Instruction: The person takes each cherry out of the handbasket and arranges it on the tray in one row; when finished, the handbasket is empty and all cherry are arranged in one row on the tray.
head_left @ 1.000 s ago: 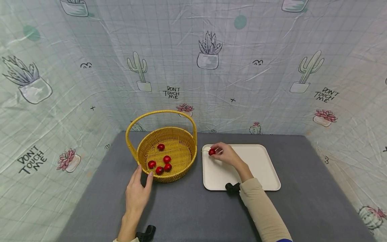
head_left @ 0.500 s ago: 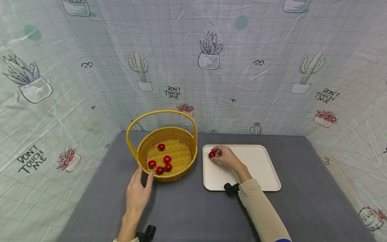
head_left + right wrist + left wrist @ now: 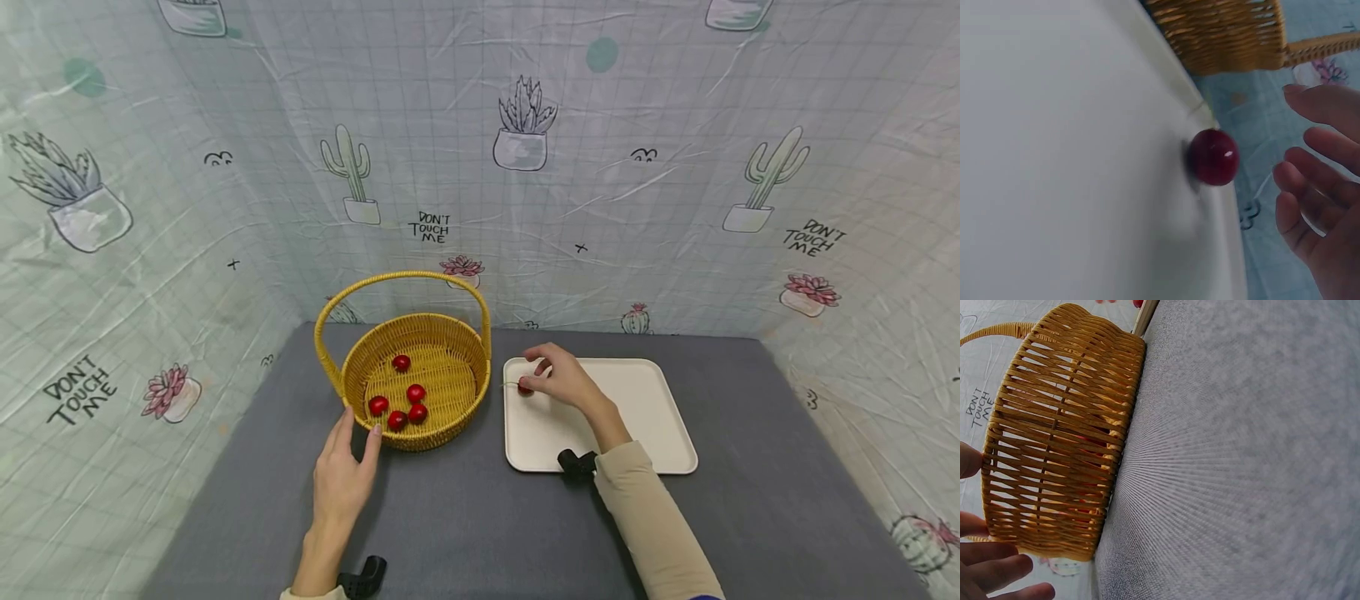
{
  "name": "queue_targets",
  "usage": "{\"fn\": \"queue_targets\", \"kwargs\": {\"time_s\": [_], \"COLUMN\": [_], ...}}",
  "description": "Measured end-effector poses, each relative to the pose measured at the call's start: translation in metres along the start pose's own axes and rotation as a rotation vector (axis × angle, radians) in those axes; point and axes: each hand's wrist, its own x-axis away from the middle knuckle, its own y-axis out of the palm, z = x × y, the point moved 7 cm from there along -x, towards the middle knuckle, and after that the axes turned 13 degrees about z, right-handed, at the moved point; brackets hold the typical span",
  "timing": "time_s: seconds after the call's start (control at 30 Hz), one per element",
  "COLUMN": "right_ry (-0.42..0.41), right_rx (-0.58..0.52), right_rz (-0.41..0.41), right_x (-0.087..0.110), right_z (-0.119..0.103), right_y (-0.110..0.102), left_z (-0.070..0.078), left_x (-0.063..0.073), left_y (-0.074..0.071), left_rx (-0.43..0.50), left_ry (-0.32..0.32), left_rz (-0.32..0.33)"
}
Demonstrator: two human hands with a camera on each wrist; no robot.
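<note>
Right hand (image 3: 564, 381) released cherry (image 3: 1214, 158) near left tray edge (image 3: 507, 425).

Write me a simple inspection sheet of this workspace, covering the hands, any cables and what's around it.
Surface: gray tabletop.
Job's things: woven basket with five red cherries inside; beside it, a pale tray with a lone cherry near its left edge.
Clutter: nothing seen.
Hands: left hand touches the basket's rim; right hand is by the lone cherry, not gripping it.
Cables: nothing seen.
Surroundings: fabric backdrop printed with potted plants and "Don't touch me".
</note>
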Motion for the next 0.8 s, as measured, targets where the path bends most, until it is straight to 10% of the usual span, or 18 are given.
{"fn": "queue_targets", "kwargs": {"time_s": [0.8], "right_ry": [-0.220], "right_rx": [-0.135], "right_rz": [-0.044], "right_x": [-0.014], "right_z": [-0.104], "right_y": [0.029], "left_z": [0.000], "left_x": [0.001], "left_y": [0.000], "left_rx": [-0.010], "left_ry": [-0.005], "left_rz": [-0.006]}}
